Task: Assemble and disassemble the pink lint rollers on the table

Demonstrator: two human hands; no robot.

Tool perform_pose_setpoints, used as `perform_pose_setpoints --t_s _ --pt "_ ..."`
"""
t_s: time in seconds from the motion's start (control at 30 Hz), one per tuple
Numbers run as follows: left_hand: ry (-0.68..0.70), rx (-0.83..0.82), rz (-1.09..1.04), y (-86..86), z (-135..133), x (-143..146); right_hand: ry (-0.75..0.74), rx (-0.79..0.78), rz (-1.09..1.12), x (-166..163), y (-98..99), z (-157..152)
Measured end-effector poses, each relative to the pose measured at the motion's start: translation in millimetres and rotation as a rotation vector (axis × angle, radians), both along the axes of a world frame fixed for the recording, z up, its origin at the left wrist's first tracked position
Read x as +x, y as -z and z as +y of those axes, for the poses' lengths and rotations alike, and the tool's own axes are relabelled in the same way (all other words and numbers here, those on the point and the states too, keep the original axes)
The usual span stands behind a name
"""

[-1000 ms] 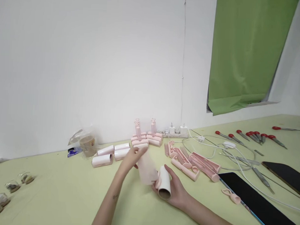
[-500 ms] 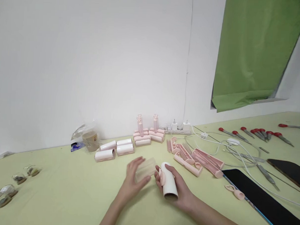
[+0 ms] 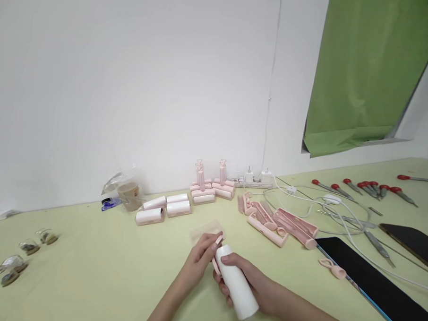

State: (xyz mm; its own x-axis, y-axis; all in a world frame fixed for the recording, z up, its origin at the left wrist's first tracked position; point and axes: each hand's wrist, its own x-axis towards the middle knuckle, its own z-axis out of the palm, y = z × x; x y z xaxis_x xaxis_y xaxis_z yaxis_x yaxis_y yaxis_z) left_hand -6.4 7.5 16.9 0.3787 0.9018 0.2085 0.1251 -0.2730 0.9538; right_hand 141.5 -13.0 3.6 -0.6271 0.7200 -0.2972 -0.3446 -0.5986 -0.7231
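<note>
My right hand [image 3: 246, 280] is wrapped round a white paper roll [image 3: 237, 289] that points away from me, its near end low in the view. At the roll's far end sits a pink plastic piece [image 3: 217, 248], and my left hand [image 3: 199, 261] pinches it with its fingertips. A thin translucent sheet [image 3: 207, 229] lies flat on the pale green table [image 3: 88, 278] just beyond both hands.
Several white rolls [image 3: 164, 210] and assembled pink rollers [image 3: 212, 191] stand near the wall. Pink handle halves [image 3: 278, 225] lie to the right, with a small pink loop [image 3: 331, 268], cables, red-handled screwdrivers [image 3: 365, 190] and two dark tablets [image 3: 375, 286]. Small glass jars [image 3: 18, 261] sit at left.
My left hand let go of the translucent sheet, which now lies on the table, and moved to the pink end of the roll. My right hand drew the roll nearer.
</note>
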Motion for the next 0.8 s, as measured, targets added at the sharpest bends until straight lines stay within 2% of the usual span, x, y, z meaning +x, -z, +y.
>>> perform_pose_setpoints --t_s 0.1,0.23,0.3,0.33,0.47,0.53,0.67,0.8 --pt "0.095 -0.033 0.018 0.5 -7 2 -0.028 0.020 -0.026 0 0.3 -2" --pt "0.144 -0.099 0.001 2.2 -9 6 -0.043 0.022 -0.044 2 2.4 1" --pt "0.092 -0.113 0.004 1.0 -7 5 -0.030 0.034 0.002 1 2.7 3" --pt "0.024 -0.083 -0.001 0.1 -5 3 -0.006 0.032 0.036 1 2.7 5" --pt "-0.350 0.263 -0.041 -1.1 3 -9 0.129 0.001 0.140 -1 3.1 13" --pt "-0.430 0.471 -0.001 1.0 5 -13 0.177 0.013 0.145 0 3.3 16" --pt "-0.375 0.826 0.178 8.0 3 -13 0.217 0.093 0.169 2 1.7 17" --pt "-0.340 1.020 0.291 11.5 -1 -10 0.279 0.246 0.131 3 1.2 15"
